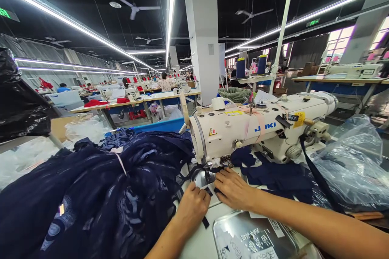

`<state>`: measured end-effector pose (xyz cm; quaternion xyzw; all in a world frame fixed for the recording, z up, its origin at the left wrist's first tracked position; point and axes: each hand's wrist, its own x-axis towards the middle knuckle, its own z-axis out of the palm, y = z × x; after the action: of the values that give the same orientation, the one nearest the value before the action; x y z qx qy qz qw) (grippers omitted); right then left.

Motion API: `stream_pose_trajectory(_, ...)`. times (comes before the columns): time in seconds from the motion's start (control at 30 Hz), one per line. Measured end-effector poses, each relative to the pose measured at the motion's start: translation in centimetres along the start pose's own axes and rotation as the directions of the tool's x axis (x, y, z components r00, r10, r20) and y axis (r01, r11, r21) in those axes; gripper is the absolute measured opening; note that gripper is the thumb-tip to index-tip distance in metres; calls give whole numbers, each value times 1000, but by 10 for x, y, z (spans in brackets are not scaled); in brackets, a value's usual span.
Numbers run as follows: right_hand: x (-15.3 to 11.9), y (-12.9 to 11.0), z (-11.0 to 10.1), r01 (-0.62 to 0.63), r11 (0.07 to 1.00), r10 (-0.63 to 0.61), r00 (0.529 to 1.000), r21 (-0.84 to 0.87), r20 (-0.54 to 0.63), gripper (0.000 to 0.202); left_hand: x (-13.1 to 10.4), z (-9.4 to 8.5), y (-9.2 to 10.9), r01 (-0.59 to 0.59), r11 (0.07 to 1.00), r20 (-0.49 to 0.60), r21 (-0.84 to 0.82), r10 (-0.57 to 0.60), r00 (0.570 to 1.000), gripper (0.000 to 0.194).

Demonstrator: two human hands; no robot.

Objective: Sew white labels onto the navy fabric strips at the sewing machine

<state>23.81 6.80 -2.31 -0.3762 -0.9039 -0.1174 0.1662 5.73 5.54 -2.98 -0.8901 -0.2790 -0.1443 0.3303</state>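
The person's left hand (194,200) is curled knuckles-up and the right hand (232,188) lies palm-down, fingers close together, both by a narrow dark fabric strip (206,221) just in front of the needle; from here I can't tell whether either pinches it. Beyond them stretches a white, rounded JUKI sewing machine (231,131), with a navy patterned cloth heap (91,194) on the left and crumpled clear plastic sheeting (352,158) on the right.

blue "juki" lettering (267,126) marks the sewing machine (225,133), right of center; "valege" labels a metal plate (222,226), bottom; green exit signs (4,13) glow upper left and right.
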Motion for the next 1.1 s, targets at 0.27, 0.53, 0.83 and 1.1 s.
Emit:
stream_pose_trajectory(0.27,6,-1,6,-105,989,102,994,101,33,15,1,-3,1,24,1000,-88,17,-23,996,28)
stream_pose_trajectory(0.53,12,2,9,-365,796,333,930,482,155,16,4,-4,2,36,999,-182,7,-34,983,29)
stream_pose_trajectory(0.83,15,4,13,-400,752,367,914,524,171,17,9,-2,4,19,1000,-153,6,-18,988,33)
stream_pose_trajectory(1.1,14,-1,8,-378,777,346,924,503,160,15,9,0,5,18,1000,-126,11,-16,992,30)
